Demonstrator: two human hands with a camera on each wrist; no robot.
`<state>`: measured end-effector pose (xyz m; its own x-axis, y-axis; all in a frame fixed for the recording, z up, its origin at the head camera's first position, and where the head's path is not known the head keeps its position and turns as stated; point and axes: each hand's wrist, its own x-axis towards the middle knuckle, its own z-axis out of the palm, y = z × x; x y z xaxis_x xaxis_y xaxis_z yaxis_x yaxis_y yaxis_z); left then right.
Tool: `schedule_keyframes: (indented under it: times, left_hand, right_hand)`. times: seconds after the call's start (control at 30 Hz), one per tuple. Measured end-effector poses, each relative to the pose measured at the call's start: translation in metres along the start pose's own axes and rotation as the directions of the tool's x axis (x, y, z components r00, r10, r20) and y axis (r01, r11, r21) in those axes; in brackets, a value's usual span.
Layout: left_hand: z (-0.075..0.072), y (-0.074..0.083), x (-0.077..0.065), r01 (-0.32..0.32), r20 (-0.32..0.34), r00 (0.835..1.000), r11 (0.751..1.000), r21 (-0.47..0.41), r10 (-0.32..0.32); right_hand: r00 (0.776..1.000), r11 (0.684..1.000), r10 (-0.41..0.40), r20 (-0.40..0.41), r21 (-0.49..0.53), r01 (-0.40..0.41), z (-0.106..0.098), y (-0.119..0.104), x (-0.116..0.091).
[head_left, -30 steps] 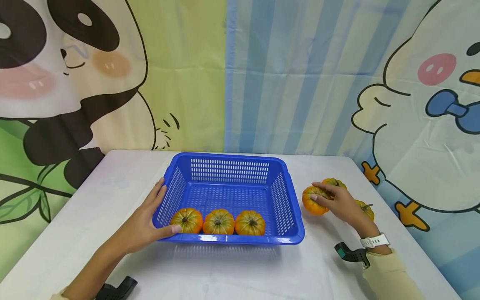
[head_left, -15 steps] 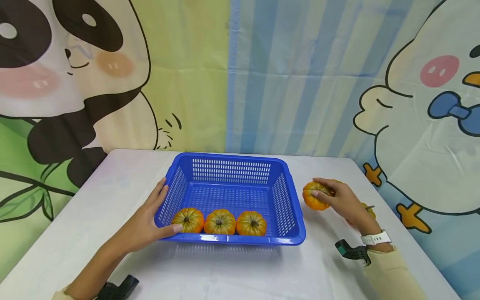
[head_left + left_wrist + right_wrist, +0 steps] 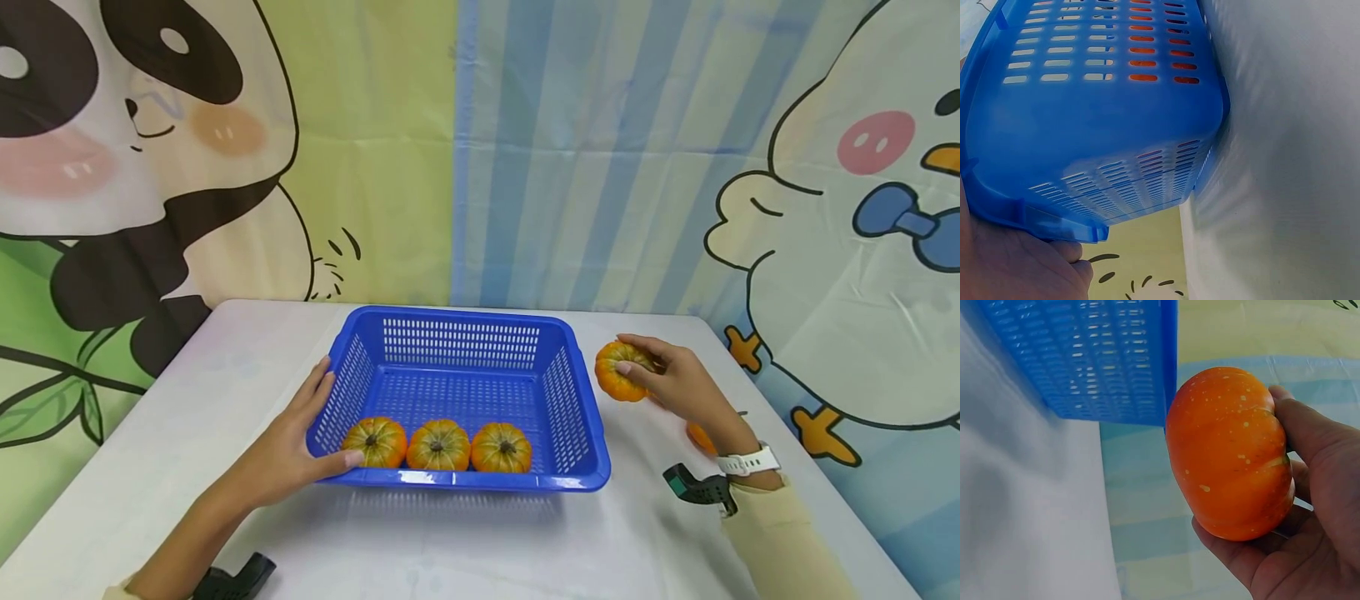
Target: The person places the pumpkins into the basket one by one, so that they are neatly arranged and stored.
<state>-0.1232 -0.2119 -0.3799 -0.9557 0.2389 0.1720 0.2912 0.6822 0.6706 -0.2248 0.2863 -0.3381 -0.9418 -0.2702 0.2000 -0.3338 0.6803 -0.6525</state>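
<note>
A small orange pumpkin [image 3: 615, 377] is pinched between the thumb and fingers of my right hand [image 3: 681, 382], just right of the basket. In the right wrist view this pumpkin [image 3: 1229, 456] shows its speckled orange side, raised above the table and overlapping the basket's edge. My left hand [image 3: 292, 446] holds the front left corner of the blue plastic basket [image 3: 480, 479], thumb over the front rim and fingers along the left rim. Three pumpkins stand in a row inside along the front wall: a left one [image 3: 375, 442], a middle one [image 3: 438, 445] and a right one [image 3: 501, 447].
Behind my right wrist, another pumpkin [image 3: 699, 437] is mostly hidden on the white table [image 3: 465, 550]. The basket floor [image 3: 457, 392] shows behind the row. A cartoon-printed curtain [image 3: 555, 167] hangs at the table's back edge.
My right hand has lifted the pumpkin off the table and carried it slightly up and left, closer to the basket. My left hand and the basket have stayed in place.
</note>
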Motion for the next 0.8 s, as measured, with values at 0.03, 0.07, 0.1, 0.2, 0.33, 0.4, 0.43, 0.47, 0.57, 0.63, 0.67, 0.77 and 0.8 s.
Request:
schedule_keyframes:
  times: [0.03, 0.07, 0.1, 0.2, 0.33, 0.4, 0.43, 0.47, 0.57, 0.63, 0.67, 0.77, 0.8]
  left_hand:
    - [0.000, 0.000, 0.000, -0.001, -0.001, 1.000, 1.000, -0.001, 0.001]
    - [-0.001, 0.001, 0.000, -0.001, -0.002, 1.000, 1.000, -0.001, 0.001]
    - [-0.001, 0.001, 0.000, -0.001, -0.002, 1.000, 1.000, -0.002, 0.001]
    - [-0.002, 0.002, 0.000, -0.004, -0.003, 1.000, 1.000, -0.008, 0.004]
    - [-0.002, 0.002, -0.001, -0.012, -0.005, 1.000, 1.000, -0.013, 0.012]
    - [-0.002, 0.002, -0.001, -0.015, -0.006, 1.000, 1.000, -0.015, 0.015]
    - [-0.001, 0.002, -0.001, -0.015, -0.007, 1.000, 1.000, -0.016, 0.015]
    - [-0.001, 0.001, -0.001, -0.015, -0.007, 1.000, 1.000, -0.016, 0.015]
    - [-0.001, 0.001, -0.001, -0.013, -0.006, 1.000, 1.000, -0.017, 0.013]
    - [-0.001, 0.001, -0.001, -0.016, -0.008, 1.000, 1.000, -0.016, 0.016]
    - [-0.001, 0.001, -0.001, -0.017, -0.008, 1.000, 1.000, -0.015, 0.017]
    - [0.000, -0.001, -0.001, -0.021, -0.012, 1.000, 1.000, -0.012, 0.021]
    - [0.000, -0.001, -0.001, -0.023, -0.013, 1.000, 1.000, -0.011, 0.022]
  right_hand:
    - [1.000, 1.000, -0.011, -0.001, 0.002, 0.011, 0.000, -0.003, 0.002]
    - [1.000, 1.000, -0.022, 0.002, 0.005, 0.022, 0.000, -0.006, 0.003]
    - [0.999, 0.999, -0.034, 0.004, 0.010, 0.034, 0.000, -0.009, 0.005]
    - [0.997, 0.997, -0.071, 0.012, 0.035, 0.070, 0.001, -0.015, 0.009]
    - [0.994, 0.991, -0.106, 0.026, 0.081, 0.103, 0.002, -0.022, 0.011]
    - [0.993, 0.989, -0.115, 0.032, 0.100, 0.111, 0.003, -0.026, 0.012]
    - [0.993, 0.988, -0.116, 0.034, 0.106, 0.112, 0.004, -0.028, 0.013]
    - [0.992, 0.987, -0.118, 0.037, 0.112, 0.114, 0.005, -0.029, 0.013]
    - [0.991, 0.984, -0.131, 0.041, 0.123, 0.125, 0.007, -0.032, 0.016]
    - [0.988, 0.980, -0.147, 0.042, 0.142, 0.139, 0.008, -0.033, 0.019]
    - [0.987, 0.977, -0.155, 0.043, 0.152, 0.147, 0.009, -0.034, 0.020]
    - [0.985, 0.971, -0.168, 0.046, 0.180, 0.158, 0.010, -0.038, 0.024]
    - [0.985, 0.970, -0.168, 0.049, 0.188, 0.156, 0.010, -0.040, 0.025]
